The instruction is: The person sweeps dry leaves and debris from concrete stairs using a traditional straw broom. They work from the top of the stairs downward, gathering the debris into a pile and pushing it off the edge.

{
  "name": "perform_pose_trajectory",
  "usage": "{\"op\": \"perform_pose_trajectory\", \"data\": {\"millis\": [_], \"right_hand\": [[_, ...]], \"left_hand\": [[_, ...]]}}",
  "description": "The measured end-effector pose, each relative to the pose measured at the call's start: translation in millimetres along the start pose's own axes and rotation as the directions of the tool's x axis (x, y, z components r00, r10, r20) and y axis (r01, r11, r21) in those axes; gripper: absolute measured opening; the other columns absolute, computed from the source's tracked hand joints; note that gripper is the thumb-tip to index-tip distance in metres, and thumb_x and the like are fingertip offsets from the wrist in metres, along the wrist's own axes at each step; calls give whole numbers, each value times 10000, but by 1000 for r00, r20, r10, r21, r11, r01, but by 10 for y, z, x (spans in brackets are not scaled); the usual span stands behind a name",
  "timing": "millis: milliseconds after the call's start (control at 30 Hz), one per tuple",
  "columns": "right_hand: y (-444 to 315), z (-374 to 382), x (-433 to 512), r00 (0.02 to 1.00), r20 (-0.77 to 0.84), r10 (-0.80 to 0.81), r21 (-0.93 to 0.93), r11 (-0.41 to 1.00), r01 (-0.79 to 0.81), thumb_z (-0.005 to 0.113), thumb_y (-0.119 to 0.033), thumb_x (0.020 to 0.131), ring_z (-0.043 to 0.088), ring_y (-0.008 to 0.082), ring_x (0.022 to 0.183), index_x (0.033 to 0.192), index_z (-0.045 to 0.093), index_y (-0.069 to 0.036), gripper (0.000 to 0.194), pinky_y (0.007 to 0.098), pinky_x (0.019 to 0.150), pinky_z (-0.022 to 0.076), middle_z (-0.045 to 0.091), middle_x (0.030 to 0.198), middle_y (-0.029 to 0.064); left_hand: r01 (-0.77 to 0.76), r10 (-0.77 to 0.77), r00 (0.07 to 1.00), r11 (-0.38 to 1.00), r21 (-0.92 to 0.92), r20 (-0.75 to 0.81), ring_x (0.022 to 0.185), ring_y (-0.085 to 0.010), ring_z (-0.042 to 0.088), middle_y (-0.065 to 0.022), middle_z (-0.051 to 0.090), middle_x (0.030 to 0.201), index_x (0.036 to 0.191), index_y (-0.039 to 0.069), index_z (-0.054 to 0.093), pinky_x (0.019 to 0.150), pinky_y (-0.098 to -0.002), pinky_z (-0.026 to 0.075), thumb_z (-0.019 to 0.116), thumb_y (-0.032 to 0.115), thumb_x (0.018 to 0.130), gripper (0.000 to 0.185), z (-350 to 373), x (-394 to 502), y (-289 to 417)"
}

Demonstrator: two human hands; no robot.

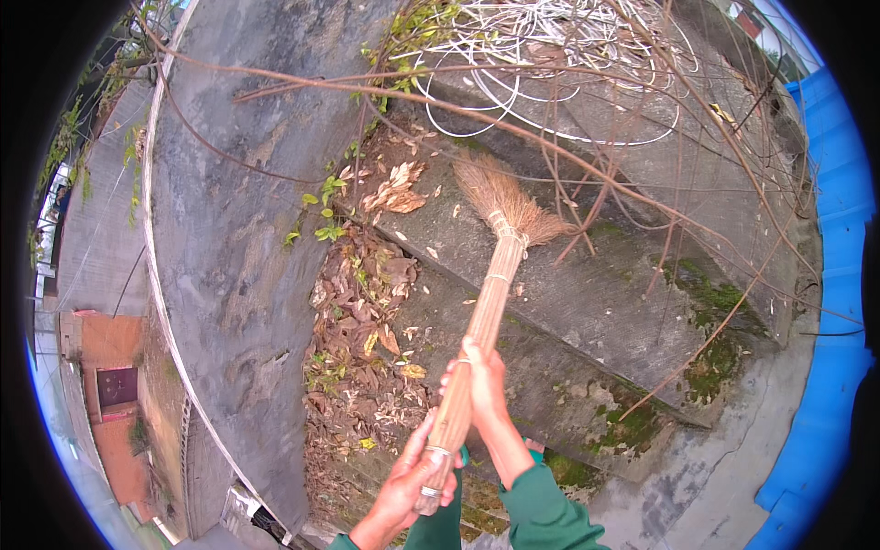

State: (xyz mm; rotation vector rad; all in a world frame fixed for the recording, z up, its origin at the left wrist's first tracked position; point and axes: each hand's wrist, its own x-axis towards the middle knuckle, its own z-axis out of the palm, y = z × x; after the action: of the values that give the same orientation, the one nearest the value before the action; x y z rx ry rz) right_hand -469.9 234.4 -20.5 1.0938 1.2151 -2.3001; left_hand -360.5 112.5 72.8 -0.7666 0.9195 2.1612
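Observation:
A straw hand broom [489,295] with a bundled-stalk handle, tied with cord and wire, slants across the middle of the view. My left hand [421,467] grips it near the lower end of the handle. Farther up the handle, my right hand [482,378] is wrapped around it. The splayed bristles [502,189] are over a concrete step [577,316], close to some pale dry leaves [399,189]. Whether the bristles touch the concrete I cannot tell. Brown leaf litter [368,295] lies heaped along the wall, left of the broom.
Bare woody stems [426,103] cross above the steps and in front of the bristles. A tangle of white cable [550,34] lies on an upper step. A concrete wall [234,275] runs along the left; moss [632,426] covers step edges. Blue sheeting [842,240] borders the right.

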Motion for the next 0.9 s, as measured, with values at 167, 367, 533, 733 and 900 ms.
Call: {"op": "perform_pose_trajectory", "data": {"millis": [167, 367, 533, 733, 900], "right_hand": [[366, 246, -247, 948, 241, 209, -260, 955, -144, 580, -299, 922, 592, 184, 491, 1008, 439, -42, 305, 327, 409, 519, 560, 679, 92], [266, 419, -458, 972, 219, 87, -132, 989, -58, 608, -301, 911, 573, 175, 450, 1023, 411, -33, 351, 315, 370, 492, 530, 654, 65], [98, 1014, 456, 973, 207, -104, -28, 993, 112, 598, -305, 915, 566, 178, 450, 1016, 396, -36, 351, 318, 361, 492, 528, 666, 80], [155, 1486, 893, 989, 69, -128, -373, 917, 144, 590, -274, 916, 575, 203, 460, 1023, 406, 5, 351, 335, 377, 508, 545, 709, 104], [188, 989, 184, 979, 202, -4, -375, 924, 81, 600, -281, 910, 598, 193, 477, 1063, 416, -6, 365, 323, 382, 509, 542, 689, 81]], "left_hand": [[-91, 75, 974, 994, -66, -216, 564, -205, 567, -167, 513, 988, 1494, 279, 9, 448, -341, 495, 552, 303, 928, 785, 230, -376, -165], [-79, 91, 979, 994, 71, -184, 564, -151, 546, -116, 521, 1013, 1497, 210, 75, 436, -253, 461, 434, 305, 998, 622, -53, -612, -154], [-166, 171, 985, 966, 198, -9, 554, -187, 564, -161, 539, 977, 1497, 151, 125, 445, -282, 466, 527, 226, 950, 683, -506, 209, 703], [-59, 47, 987, 996, -70, -154, 592, -161, 584, -137, 555, 974, 1462, 212, 202, 426, -268, 480, 520, 338, 952, 614, -647, 529, 1131], [-129, 124, 992, 975, -182, -38, 572, -216, 578, -175, 510, 1011, 1495, 257, 44, 463, -331, 499, 497, 323, 963, 702, -380, -6, 369]]}}
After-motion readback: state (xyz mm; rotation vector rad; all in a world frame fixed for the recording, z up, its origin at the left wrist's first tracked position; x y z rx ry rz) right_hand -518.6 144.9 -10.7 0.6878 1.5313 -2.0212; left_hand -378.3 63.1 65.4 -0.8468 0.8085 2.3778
